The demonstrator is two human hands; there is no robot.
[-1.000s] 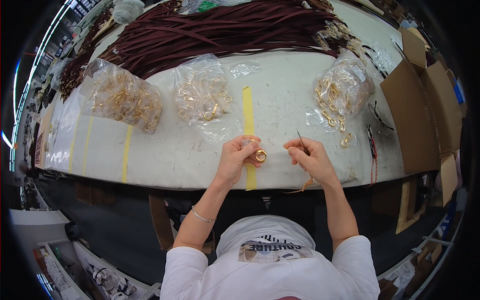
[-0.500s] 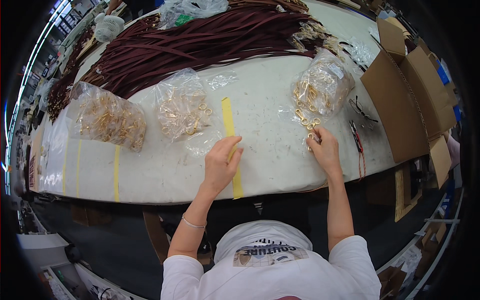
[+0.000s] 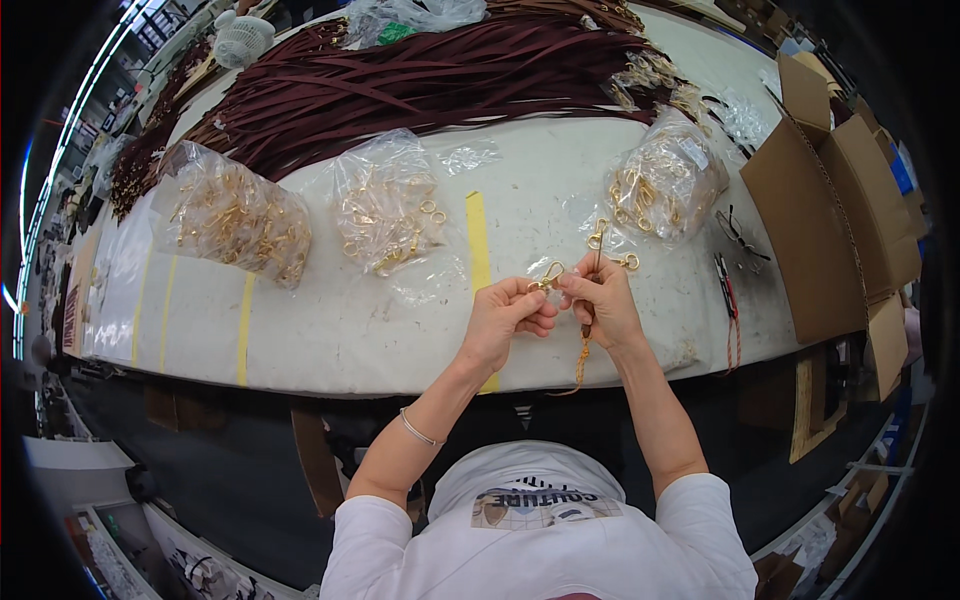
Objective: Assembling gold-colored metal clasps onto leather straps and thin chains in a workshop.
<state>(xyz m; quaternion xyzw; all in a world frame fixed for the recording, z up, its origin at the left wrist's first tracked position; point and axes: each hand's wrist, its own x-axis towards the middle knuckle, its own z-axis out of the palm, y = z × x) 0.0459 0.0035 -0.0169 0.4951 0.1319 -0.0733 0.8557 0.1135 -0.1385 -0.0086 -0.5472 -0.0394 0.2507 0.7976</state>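
The gold-coloured clasp (image 3: 545, 284) sits between the two hands, its curved end standing up from the fingertips of the left hand (image 3: 510, 318), whose thumb and fingers are pinched together on it. The right hand (image 3: 606, 305) is curled around a thin tool (image 3: 587, 328), with its thumb and forefinger meeting close by the clasp; whether they press on the metal itself I cannot tell. An orange braided cord (image 3: 582, 365) hangs from the tool below the right hand.

The clasp looks like rigid metal, probably light for its kind, smooth enough to slip and unlikely to break (the finish may scratch sooner than the body bends). Its lower body seems the surest place to pinch, leaving the curved end free.

Just beyond the right hand lie loose gold clasps (image 3: 627, 262), and past them a right-hand clear bag (image 3: 693, 150) full of more. Ahead of the left hand and to its left is a middle clear bag (image 3: 378, 155), less tightly filled with similar gold pieces; farther left stands a fuller clear bag (image 3: 195, 165). Well to the right of the right hand, a cardboard box (image 3: 795, 235) has its flaps spread, its contents hidden from this angle
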